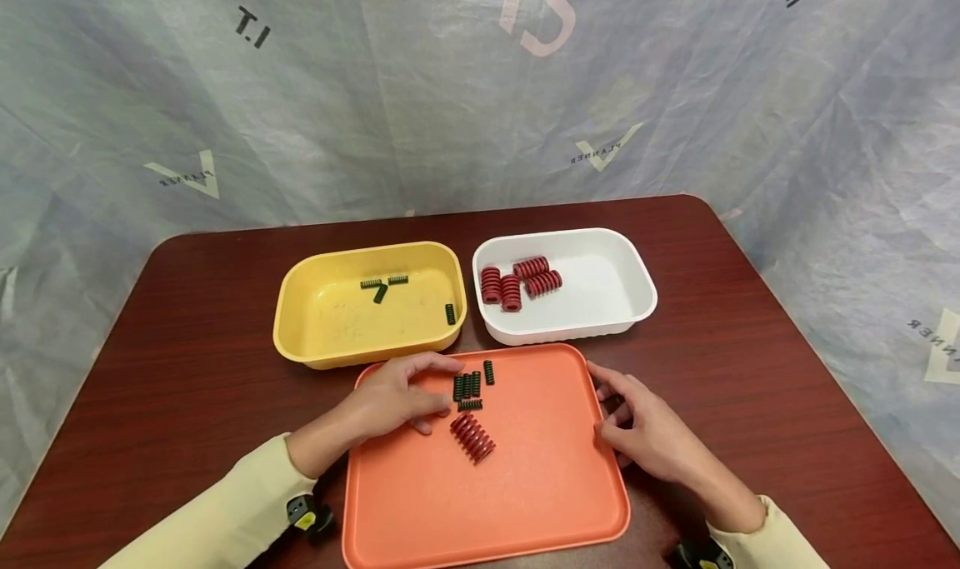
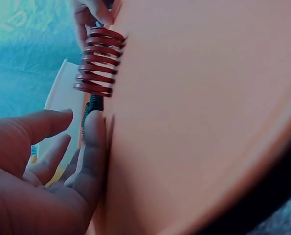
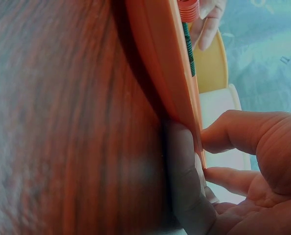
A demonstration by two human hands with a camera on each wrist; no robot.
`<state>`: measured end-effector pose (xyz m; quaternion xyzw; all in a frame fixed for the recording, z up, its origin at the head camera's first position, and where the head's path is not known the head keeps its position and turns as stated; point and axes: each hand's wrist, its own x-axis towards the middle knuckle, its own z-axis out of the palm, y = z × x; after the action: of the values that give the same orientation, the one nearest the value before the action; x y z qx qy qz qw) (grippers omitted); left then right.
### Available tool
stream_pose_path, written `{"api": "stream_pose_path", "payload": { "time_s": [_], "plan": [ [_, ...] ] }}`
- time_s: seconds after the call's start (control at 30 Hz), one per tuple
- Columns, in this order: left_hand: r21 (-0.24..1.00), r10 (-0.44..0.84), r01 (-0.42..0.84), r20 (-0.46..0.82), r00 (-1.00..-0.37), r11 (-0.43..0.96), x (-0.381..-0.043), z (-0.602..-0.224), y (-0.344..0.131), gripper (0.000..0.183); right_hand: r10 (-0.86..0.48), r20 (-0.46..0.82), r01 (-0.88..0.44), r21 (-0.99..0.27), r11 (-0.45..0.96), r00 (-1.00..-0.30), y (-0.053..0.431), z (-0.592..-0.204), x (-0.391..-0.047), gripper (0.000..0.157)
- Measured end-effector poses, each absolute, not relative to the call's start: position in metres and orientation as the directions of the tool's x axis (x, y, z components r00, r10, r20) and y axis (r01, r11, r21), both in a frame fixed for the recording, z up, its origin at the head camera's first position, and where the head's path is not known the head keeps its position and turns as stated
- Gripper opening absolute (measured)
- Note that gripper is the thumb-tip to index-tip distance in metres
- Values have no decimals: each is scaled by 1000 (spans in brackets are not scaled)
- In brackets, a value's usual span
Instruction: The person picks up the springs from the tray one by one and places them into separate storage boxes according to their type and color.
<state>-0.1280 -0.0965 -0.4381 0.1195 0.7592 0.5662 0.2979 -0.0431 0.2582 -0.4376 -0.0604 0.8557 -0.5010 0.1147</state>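
On the orange tray (image 1: 525, 494) lies one large red coil spring (image 1: 472, 437), tilted, with several small dark green springs (image 1: 467, 386) grouped above it. My left hand (image 1: 397, 394) is over the tray's upper left, thumb and forefinger spread and fingertips right beside the small springs. In the left wrist view, its fingers (image 2: 94, 147) are nearly straight and low along the tray, below the red spring (image 2: 101, 61). At the tray's right edge my right hand (image 1: 645, 427) grips the rim, with the thumb (image 3: 228, 132) on it and a finger (image 3: 182, 156) against the outer side.
Behind the tray stands a yellow bin (image 1: 330, 327) with several small dark green springs (image 1: 381, 292). Beside it, a white bin (image 1: 600, 294) holds several large red springs (image 1: 512, 292). Everything is on a dark red wooden table (image 1: 750, 369), with printed grey sheeting behind.
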Motion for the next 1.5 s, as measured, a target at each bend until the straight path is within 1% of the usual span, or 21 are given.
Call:
{"api": "stream_pose_path", "payload": {
  "time_s": [0.13,0.23,0.37,0.53,0.67,0.87,1.07,1.17,1.23,1.37,1.43,1.5],
  "plan": [
    [921,484,-126,-305,-820,368,-129,-439,-90,42,-218,-133,10,-873,487,-967,258,-437,-43,76],
    [911,463,-78,-278,-842,405,-129,-439,-85,40,-216,-134,13,-875,484,-967,258,-437,-43,76],
    [878,441,22,-218,-871,479,-129,-439,-80,38,-215,-137,16,-875,484,-967,257,-437,-43,76],
    [768,414,199,-93,-906,608,-128,-438,-77,34,-215,-138,17,-875,484,-967,257,-437,-43,76],
    [705,430,291,-22,-903,647,-126,-439,-78,30,-213,-141,21,-875,484,-967,257,-437,-43,76],
    [644,477,386,37,-878,660,-126,-440,-80,35,-210,-147,29,-875,483,-967,257,-437,-43,76],
    [634,498,420,63,-865,649,-126,-441,-81,18,-217,-145,24,-877,479,-965,258,-438,-43,76],
    [633,494,421,70,-867,649,-126,-442,-82,14,-216,-145,24,-878,478,-966,258,-438,-43,76],
    [663,473,376,38,-880,647,-126,-440,-84,13,-216,-147,27,-879,477,-965,257,-438,-43,76],
    [783,444,220,-80,-892,582,-127,-436,-89,7,-217,-150,30,-879,476,-965,257,-438,-43,76],
    [843,452,133,-141,-881,521,-128,-435,-91,7,-217,-148,27,-878,479,-965,257,-438,-43,76],
    [893,471,41,-197,-860,449,-129,-434,-94,11,-216,-143,22,-875,483,-966,258,-438,-43,77]
  ]
}}
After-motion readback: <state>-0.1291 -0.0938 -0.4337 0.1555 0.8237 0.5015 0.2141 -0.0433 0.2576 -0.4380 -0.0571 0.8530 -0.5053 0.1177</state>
